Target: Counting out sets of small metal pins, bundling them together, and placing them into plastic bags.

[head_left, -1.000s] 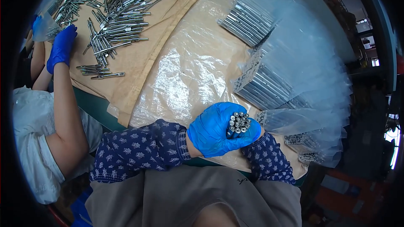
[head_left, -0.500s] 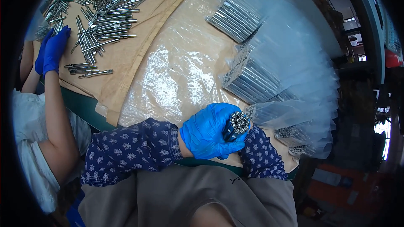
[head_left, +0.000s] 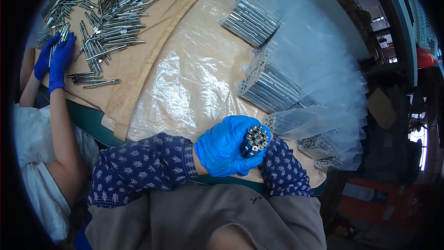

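A tight bundle of slim metal rods (head_left: 257, 140) is wrapped by my left hand (head_left: 222, 147), which wears a bright blue glove. Their round, hollow-looking ends point up toward me, and dark sides show below them. My right forearm, in a navy patterned sleeve (head_left: 286, 169), reaches in behind the bundle. The bundle and my left hand hide nearly all of my right hand, so its fingers cannot be made out. Just beyond the bundle, clear plastic bags (head_left: 296, 122) hold more packed rods.
Stacked rods in plastic (head_left: 252, 21) and another block (head_left: 270, 85) line the right side. Clear sheeting (head_left: 185, 78) covers the table's middle. Far left, a co-worker's dark-blue-gloved hands (head_left: 58, 58) hold several rods beside a loose heap of metal rods (head_left: 118, 23).
The bundle in my left hand has tipped slightly, showing its ends more squarely. At the far left, the co-worker's hands have drawn nearer with rods between them. The whole view has shifted a little.
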Tool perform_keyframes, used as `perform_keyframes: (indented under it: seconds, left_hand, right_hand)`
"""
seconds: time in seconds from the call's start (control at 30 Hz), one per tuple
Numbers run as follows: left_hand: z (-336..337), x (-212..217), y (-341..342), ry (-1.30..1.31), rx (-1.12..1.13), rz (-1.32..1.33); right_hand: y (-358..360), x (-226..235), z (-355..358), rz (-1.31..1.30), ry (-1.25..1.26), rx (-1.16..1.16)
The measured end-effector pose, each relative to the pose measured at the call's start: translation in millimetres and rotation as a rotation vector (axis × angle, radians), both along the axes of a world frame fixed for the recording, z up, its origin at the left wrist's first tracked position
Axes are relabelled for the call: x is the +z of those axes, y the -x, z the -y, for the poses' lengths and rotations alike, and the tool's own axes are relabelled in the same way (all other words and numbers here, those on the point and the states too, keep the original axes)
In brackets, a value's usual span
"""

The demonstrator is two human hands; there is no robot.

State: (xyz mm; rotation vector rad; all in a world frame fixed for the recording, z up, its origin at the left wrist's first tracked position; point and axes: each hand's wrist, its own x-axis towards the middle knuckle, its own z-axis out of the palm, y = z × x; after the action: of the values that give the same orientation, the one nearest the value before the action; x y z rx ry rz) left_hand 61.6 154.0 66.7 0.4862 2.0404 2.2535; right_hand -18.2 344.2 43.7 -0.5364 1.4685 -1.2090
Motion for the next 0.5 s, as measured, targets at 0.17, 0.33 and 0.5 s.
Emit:
perform_keyframes:
  seconds: [0.17, 0.33, 0.5]
  left_hand:
    - [6.0, 11.1, -0.6, -0.048, -0.038, 0.122]
    - [3.6, 3.9, 4.4, 0.021, 0.143, -0.235]
    - [5.2, 12.5, 9.8, -0.041, -0.064, 0.028]
  right_hand:
    - [7.3, -7.2, 4.8, 0.045, 0.013, 0.022]
    - [9.5, -15.5, 7.7, 0.101, 0.023, 0.039]
    - [14.2, -16.7, 9.6, 0.125, 0.033, 0.039]
